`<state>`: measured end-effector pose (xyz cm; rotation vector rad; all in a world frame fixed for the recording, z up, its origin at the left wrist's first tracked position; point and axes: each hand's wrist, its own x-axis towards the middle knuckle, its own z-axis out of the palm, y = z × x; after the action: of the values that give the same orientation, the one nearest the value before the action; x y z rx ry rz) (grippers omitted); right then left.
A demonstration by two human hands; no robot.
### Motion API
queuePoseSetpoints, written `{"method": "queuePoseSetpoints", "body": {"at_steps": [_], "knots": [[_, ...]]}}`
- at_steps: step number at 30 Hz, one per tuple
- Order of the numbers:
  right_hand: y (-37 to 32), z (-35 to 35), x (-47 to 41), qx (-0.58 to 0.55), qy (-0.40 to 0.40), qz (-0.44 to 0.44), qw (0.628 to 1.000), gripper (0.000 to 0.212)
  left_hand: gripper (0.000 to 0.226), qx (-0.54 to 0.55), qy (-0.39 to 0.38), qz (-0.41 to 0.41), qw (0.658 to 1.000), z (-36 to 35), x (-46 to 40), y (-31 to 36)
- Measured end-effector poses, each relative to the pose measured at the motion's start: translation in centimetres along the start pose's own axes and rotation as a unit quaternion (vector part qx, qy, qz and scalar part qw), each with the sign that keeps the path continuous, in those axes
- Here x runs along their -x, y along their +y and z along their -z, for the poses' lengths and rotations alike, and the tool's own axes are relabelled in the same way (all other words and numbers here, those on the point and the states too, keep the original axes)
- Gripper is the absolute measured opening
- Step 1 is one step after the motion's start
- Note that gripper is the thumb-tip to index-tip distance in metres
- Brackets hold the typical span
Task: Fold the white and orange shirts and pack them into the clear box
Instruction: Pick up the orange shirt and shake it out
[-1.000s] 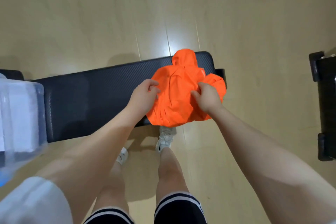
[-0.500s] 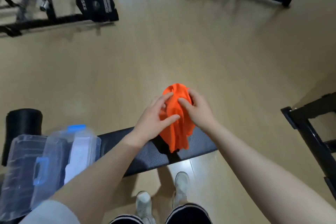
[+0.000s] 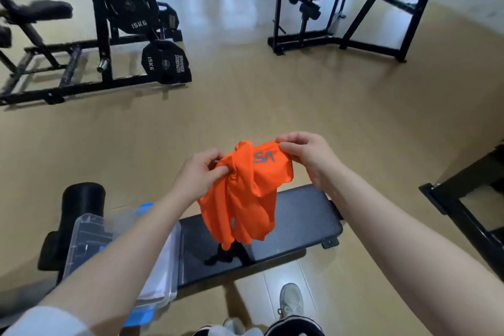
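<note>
The orange shirt hangs bunched in the air above the black bench, grey letters showing near its top. My left hand pinches its upper left edge and my right hand pinches its upper right edge. The clear box with blue latches stands on the left part of the bench, partly behind my left forearm. White fabric, the white shirt, lies folded inside it.
The box's clear lid lies left of the box. A black roller pad ends the bench at the left. Weight machines with plates stand on the wooden floor behind, a black frame to the right. My shoe is below the bench.
Both hands lifted the orange shirt off the bench and spread apart along its top edge. My head tilted up, bringing the gym equipment into view.
</note>
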<state>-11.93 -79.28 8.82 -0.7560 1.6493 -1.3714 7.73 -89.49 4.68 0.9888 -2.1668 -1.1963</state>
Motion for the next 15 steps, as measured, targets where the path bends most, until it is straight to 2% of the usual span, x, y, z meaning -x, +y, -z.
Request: {"method": "queuePoseSetpoints", "body": {"at_steps": [3,5,8,10,15], "knots": [[0.4,-0.4,0.7,-0.012,0.035,0.002,0.999,0.026,0.012,-0.021,-0.034,0.004,0.999,0.9,1.0,-0.5],[0.6,-0.6,0.8,-0.018,0.082,0.015,0.996,0.027,0.002,-0.026,-0.051,0.017,0.998,1.2,1.4,-0.3],[0.9,-0.5,0.6,-0.034,0.157,0.009,0.987,0.017,0.017,-0.022,-0.06,0.032,0.997,1.5,1.6,-0.2],[1.1,0.0,0.4,-0.068,0.188,-0.011,0.98,0.018,0.015,-0.006,-0.061,0.04,0.997,1.7,1.7,-0.2],[0.5,2.0,0.5,-0.075,0.193,-0.047,0.977,0.018,0.028,0.058,-0.036,0.03,0.997,2.5,1.7,-0.2]]}}
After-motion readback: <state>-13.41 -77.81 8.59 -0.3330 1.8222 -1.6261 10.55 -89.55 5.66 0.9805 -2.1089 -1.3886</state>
